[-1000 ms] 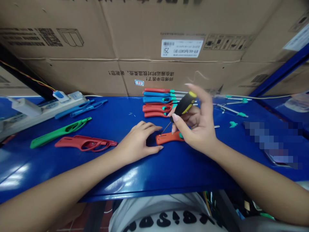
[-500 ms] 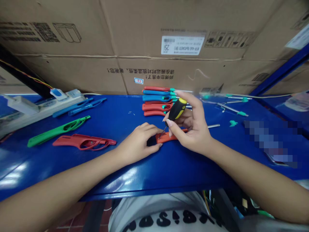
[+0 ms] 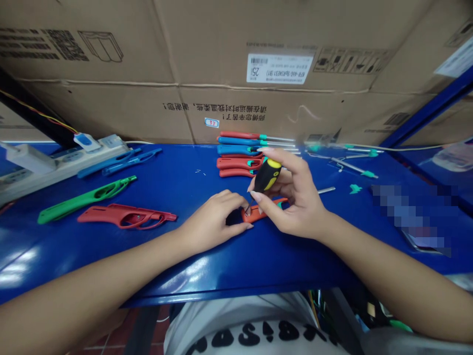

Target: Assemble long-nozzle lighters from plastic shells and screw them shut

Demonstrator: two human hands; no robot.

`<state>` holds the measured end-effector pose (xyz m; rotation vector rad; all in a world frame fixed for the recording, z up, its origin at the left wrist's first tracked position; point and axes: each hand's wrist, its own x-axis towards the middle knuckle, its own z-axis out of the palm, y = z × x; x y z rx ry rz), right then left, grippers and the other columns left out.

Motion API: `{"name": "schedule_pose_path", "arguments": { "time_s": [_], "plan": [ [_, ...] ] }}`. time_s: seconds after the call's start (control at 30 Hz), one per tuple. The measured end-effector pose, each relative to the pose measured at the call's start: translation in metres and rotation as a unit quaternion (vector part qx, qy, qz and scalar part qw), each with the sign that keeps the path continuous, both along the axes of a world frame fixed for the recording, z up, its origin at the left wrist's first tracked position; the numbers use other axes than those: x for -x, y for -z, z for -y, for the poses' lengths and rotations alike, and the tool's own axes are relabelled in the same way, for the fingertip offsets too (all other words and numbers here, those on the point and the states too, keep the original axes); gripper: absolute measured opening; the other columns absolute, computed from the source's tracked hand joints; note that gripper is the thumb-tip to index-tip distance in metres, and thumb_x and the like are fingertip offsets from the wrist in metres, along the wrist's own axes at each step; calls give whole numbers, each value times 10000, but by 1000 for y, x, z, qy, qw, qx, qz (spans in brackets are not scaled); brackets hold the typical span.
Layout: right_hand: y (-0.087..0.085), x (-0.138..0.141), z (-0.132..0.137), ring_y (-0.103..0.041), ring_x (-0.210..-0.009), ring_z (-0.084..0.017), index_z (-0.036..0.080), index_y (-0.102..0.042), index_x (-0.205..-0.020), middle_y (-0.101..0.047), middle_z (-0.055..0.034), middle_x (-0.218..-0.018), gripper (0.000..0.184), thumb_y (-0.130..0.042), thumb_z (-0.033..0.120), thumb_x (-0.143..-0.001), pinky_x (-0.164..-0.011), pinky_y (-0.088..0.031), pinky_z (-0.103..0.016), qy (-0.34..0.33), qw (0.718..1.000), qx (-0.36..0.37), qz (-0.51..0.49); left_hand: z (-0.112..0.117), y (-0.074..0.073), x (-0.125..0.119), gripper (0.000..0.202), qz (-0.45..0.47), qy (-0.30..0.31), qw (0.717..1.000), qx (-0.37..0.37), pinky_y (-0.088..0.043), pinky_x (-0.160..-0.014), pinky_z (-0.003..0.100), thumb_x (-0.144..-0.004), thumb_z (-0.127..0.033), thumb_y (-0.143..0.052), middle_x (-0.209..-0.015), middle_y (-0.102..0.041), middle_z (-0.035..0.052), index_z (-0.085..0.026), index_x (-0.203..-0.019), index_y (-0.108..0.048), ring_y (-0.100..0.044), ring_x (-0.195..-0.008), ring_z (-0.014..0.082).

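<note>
In the head view, my right hand [image 3: 300, 199] is closed round a black and yellow screwdriver [image 3: 268, 177], which leans with its shaft pointing down. Below it an orange long-nosed lighter [image 3: 254, 214] lies on the blue table, its metal tube sticking out to the right past my hand. My left hand [image 3: 218, 217] grips the lighter's handle end between thumb and fingers. One left fingertip is close to the screwdriver tip, and the exact contact there is hidden. Behind my hands, several assembled red and blue lighters [image 3: 236, 163] lie in a row.
On the left are a green lighter shell [image 3: 83, 201], a red shell [image 3: 107, 216], blue shells [image 3: 121, 165] and a power strip [image 3: 74, 160]. Metal tubes with green parts [image 3: 354, 166] lie at the back right, a pixelated object [image 3: 414, 217] nearer. Cardboard [image 3: 221, 59] stands behind.
The screwdriver has shifted slightly left and down, and my right hand with it. My left fingers have moved onto the lighter beside the screwdriver tip. The view has shifted a little.
</note>
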<state>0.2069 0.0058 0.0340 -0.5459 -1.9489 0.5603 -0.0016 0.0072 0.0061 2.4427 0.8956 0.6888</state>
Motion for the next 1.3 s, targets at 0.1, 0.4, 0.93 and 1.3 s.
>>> {"name": "schedule_pose_path", "arguments": {
  "time_s": [0.1,0.4,0.93,1.3],
  "plan": [
    [0,0,1,-674,-1140,-203,326,-317,-1514,-456,-97,-1518,654,-603,162,-950,-784,-660,-290,5,1000,-3,7,0,0,1,216,-7,1,1000,2,-472,-833,361,-907,-302,-719,-1011,-686,49,-174,-1062,-639,-590,-929,227],
    [-3,-1,1,-702,-975,-162,317,-312,-1507,-499,-97,-1460,637,-587,160,-955,-708,-647,-275,10,1000,3,12,-1,-1,1,209,-19,1,1000,8,-475,-858,376,-914,-304,-703,-1015,-679,54,-186,-1076,-643,-587,-955,241],
    [-8,-3,-3,-699,-1059,-216,335,-259,-1558,-554,-95,-1415,720,-607,170,-949,-822,-663,-383,-30,996,74,34,-2,4,1,191,4,1,1000,-6,-464,-844,351,-894,-285,-734,-972,-664,23,-192,-997,-602,-600,-926,210],
    [-1,-3,-2,-638,-1234,-264,358,-264,-1567,-403,-81,-1601,746,-640,202,-941,-873,-656,-403,2,995,-58,85,-1,5,0,177,-4,-5,1000,-10,-488,-843,387,-919,-313,-699,-1016,-670,64,-191,-1027,-628,-612,-948,244]
  ]
}}
